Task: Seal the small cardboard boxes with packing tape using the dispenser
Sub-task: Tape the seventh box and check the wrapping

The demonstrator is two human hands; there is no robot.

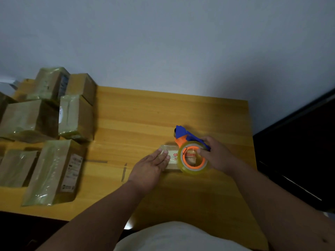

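Observation:
A small cardboard box (173, 158) with red print lies near the middle of the wooden table (145, 113). My left hand (150, 169) rests flat on the box's left part, fingers straight. My right hand (216, 153) grips the tape dispenser (192, 153), blue and orange with a roll of clear yellowish tape, held over the box's right half. The dispenser hides that part of the box.
Several taped cardboard boxes (54, 167) are stacked and laid along the table's left side. A dark cabinet (299, 151) stands to the right of the table. A pale wall (181, 42) runs behind it. Small tape scraps (124, 172) lie on the tabletop left of my left hand.

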